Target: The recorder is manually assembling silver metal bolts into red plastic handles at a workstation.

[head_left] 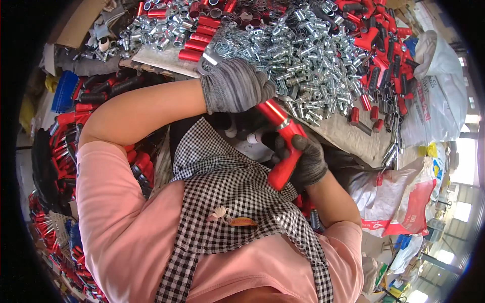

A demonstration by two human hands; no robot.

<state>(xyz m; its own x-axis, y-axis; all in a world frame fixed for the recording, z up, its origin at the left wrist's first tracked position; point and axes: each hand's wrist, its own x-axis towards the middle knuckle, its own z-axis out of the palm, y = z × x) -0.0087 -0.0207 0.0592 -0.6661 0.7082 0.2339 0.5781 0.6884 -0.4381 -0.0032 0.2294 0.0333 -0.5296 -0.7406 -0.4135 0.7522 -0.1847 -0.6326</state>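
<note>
BENCH: workbench [328, 123] at 11 to 2 o'clock, pale worn top | WINDOWS: tall bright window [466, 157] at 3, smaller panes [461, 215] toward 4 | STRUCTURE: grey beam [440, 263] at 4 | LIGHT: white glare, strongest at 3

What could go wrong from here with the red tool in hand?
The red tool is angled above the lap, gripped by the gloved right hand; a slip could drop it onto the checked apron or lower. The gloved left hand is at its upper end, so fingers might get pinched. Loose metal parts lie heaped close by; a bump could scatter some.
</note>
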